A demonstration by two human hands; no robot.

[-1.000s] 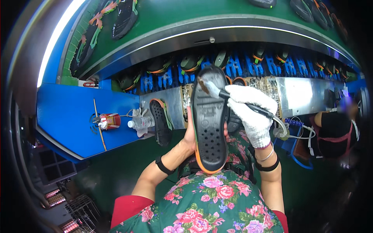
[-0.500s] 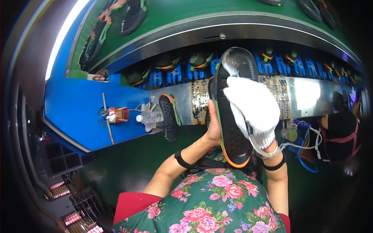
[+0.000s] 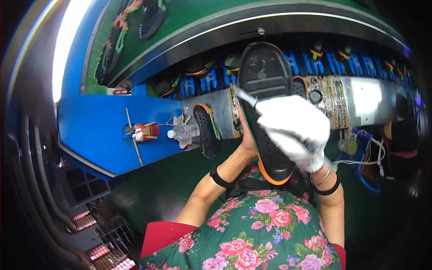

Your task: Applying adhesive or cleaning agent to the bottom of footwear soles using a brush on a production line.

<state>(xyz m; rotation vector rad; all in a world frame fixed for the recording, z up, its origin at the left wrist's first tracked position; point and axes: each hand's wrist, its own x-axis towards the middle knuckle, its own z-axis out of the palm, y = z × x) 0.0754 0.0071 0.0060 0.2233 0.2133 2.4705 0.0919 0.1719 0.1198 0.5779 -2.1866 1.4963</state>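
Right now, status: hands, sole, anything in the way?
Left hand bare, gripping black sole. Gloved right hand holding brush, tip at sole's left edge. In the way: right hand covers part of sole.

One held sole [image 3: 265,83], one brush [image 3: 244,95], two hands [image 3: 247,137] [image 3: 294,128], one bottle [image 3: 184,132].

A long white light strip [image 3: 66,49] glares at upper left; the white-gloved right hand [image 3: 294,128] looks motion-blurred; straight edges bow toward the black rim.
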